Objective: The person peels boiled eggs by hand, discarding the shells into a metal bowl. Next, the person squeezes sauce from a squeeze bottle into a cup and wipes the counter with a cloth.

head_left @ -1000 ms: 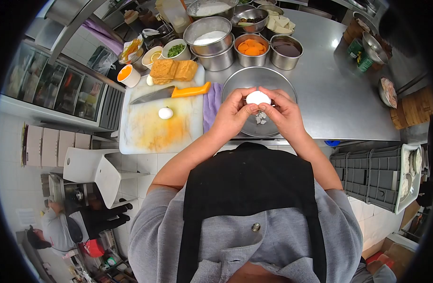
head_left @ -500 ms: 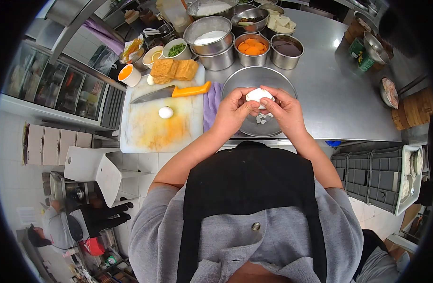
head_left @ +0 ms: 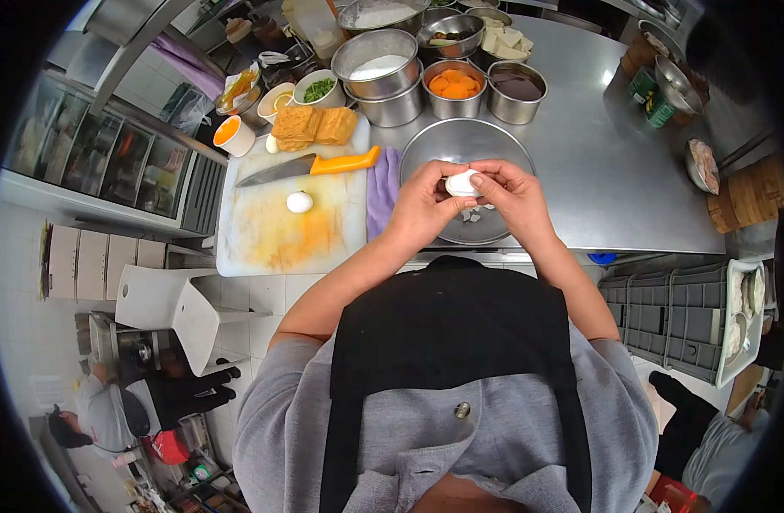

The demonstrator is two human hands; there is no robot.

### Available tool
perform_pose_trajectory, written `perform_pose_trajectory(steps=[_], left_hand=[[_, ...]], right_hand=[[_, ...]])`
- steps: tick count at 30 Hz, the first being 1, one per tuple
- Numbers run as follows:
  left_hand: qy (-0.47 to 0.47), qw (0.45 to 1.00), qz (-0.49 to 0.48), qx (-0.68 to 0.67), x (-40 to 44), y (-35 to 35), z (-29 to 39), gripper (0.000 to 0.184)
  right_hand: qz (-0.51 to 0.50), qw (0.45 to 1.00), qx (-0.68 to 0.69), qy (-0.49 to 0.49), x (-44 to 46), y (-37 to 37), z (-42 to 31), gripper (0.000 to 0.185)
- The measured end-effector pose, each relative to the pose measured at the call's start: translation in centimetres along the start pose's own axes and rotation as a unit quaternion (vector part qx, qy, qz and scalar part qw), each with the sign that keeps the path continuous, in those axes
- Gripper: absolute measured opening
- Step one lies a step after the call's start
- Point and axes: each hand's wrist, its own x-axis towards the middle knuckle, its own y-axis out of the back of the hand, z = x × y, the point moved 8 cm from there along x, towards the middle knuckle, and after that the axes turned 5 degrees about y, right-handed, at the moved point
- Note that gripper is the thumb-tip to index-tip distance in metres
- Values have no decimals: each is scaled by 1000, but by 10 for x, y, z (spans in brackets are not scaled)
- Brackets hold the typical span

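Above a wide steel bowl (head_left: pixel 422 145), both my hands grip one white egg (head_left: pixel 463 183). My left hand (head_left: pixel 423 195) is closed round its left side, and my right hand (head_left: pixel 513 192) pinches it from the right with the thumb across the front. Broken white eggshell pieces (head_left: pixel 470 215) lie in the bowl beneath. To the left, another white egg (head_left: pixel 299 203) rests on the stained cutting board (head_left: pixel 246 244). A knife with a yellow handle (head_left: pixel 345 162) lies behind it, near browned fried blocks (head_left: pixel 315 126).
A purple cloth (head_left: pixel 381 192) lies between board and bowl. Behind stand steel pots, including one of orange slices (head_left: pixel 454 84) and one of dark liquid (head_left: pixel 517 90). Grey crates (head_left: pixel 665 316) stand at right. One person (head_left: pixel 110 406) is at lower left, another (head_left: pixel 716 453) at lower right.
My fingers have shifted round the egg, and the right thumb now lies further across it. At lower right, the other person has come further into view.
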Motion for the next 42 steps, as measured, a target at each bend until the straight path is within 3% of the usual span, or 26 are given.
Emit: perform_pose_trajectory(steps=[6,11,17,23,25,27,29,35,42], left_hand=[[3,1000,9,14,-3,4,3,41],[17,992,-9,-125,-5,7,1,41],[33,985,33,-166,-3,16,-3,41],[61,972,15,-227,-3,14,-4,37],[57,972,4,-230,-3,12,-2,37],[53,971,-7,-232,-3,12,-3,37],[129,958,28,-254,-2,18,-20,33],[135,936,49,-320,-1,20,-21,29],[123,954,8,-274,3,16,-17,32]], right_hand=[[-1,1000,-12,10,2,-2,3,21],[19,1000,10,-13,4,0,4,21],[14,1000,-1,-6,9,-4,5,23],[39,999,19,19,13,7,9,22],[29,994,-101,43,13,9,7,20],[38,992,-116,42,13,7,7,20],[47,990,-130,43,13,7,7,20],[48,987,-144,60,12,11,9,21],[61,962,-255,73,13,24,7,17]])
